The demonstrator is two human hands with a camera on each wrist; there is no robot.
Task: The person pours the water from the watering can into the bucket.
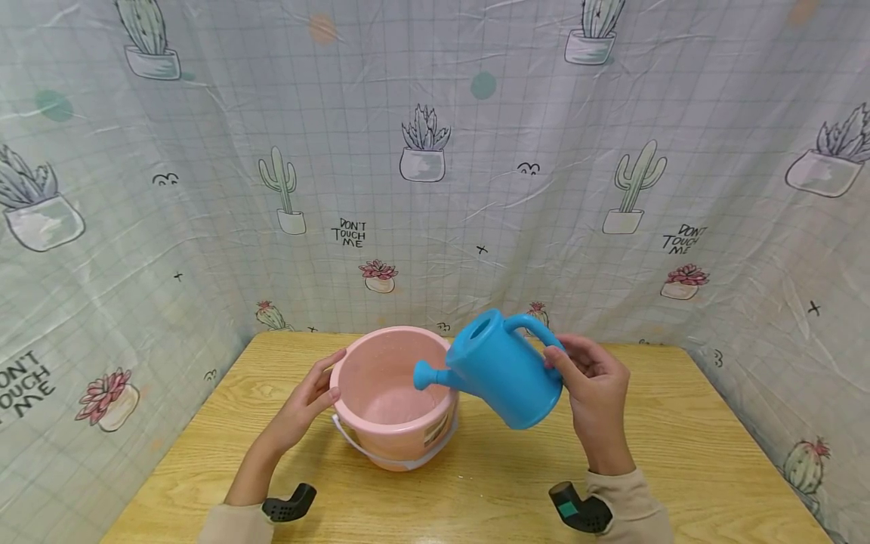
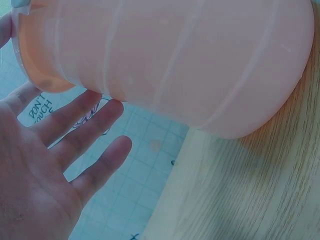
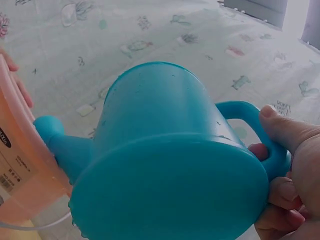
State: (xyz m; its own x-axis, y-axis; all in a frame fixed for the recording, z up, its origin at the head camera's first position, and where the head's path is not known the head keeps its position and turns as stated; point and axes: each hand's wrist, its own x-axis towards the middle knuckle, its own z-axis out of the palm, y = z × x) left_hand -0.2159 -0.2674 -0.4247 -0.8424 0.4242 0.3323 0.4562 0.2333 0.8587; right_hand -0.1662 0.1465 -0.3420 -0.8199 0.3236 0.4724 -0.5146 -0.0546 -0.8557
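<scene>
A pink bucket stands upright on the table, its white handle hanging down at the front. My left hand lies against the bucket's left side; thumb and index finger are at the rim. In the left wrist view the other fingers are spread nearly straight along the outer wall. My right hand grips the looped handle of a blue watering can. The can is held up and tilted left, with its spout over the bucket's right rim. Droplets cling to its base in the right wrist view.
The wooden table meets a cactus-print cloth at the back and both sides. A few small drops lie on the tabletop in front of the bucket.
</scene>
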